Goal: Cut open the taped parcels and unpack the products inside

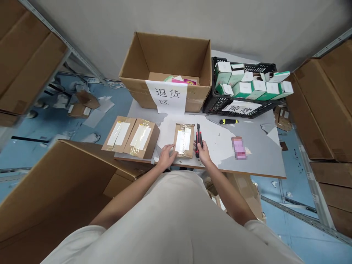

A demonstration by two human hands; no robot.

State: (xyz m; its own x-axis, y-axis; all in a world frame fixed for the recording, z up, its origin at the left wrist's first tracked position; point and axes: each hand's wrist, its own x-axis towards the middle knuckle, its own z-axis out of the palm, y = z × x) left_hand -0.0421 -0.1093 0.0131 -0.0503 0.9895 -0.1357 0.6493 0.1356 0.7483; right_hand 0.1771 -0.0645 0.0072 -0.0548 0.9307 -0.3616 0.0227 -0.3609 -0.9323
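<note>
I'm seeing the table (258, 156) carrying three taped cartons (183, 141). A red-black cutter (198, 141) is sitting just beside one.

The shirt (176, 220) was white and plain, its cloth loose and lightly creased down the front. Its short sleeves (87, 236) ended above the elbows in simple hems. The forearms were uncovered, and the hands wore no gloves.

A packing workshop: parcels (140, 137), labelled crate (244, 106), shelved cartons (316, 106).
</note>
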